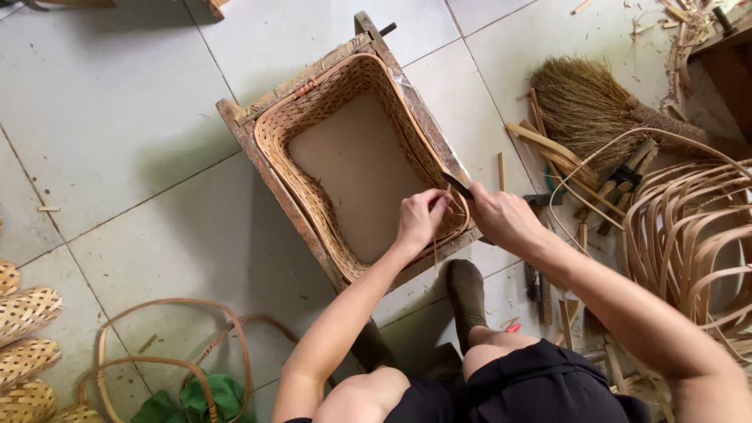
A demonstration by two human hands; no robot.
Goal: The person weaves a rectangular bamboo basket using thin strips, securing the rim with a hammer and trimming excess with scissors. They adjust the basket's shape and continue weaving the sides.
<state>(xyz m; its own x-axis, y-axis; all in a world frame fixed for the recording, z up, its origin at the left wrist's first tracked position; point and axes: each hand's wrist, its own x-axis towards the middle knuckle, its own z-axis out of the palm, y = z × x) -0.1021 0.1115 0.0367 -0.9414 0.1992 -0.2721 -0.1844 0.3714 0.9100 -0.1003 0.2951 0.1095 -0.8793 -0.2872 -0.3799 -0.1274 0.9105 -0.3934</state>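
Both hands [462,215] at woven basket's [313,125] near rim

- 1 woven basket [313,125], rectangular, w/ a plain flat bottom
- 1 wooden frame [235,117] under it
- 2 hands at the basket's near rim: left hand [420,219], right hand [501,219]
- 1 dark thin tool [458,185] in the right hand
- 1 straw broom [587,106] on the floor
- 1 big bunch of bent cane hoops [689,227] at right, too many to count
- 4 small woven pieces [23,309] at left edge, partly cut off
- approx 3 loose cane loops [168,345] bottom left
- 1 green cloth [204,395]
- 2 feet in dark socks [468,294]
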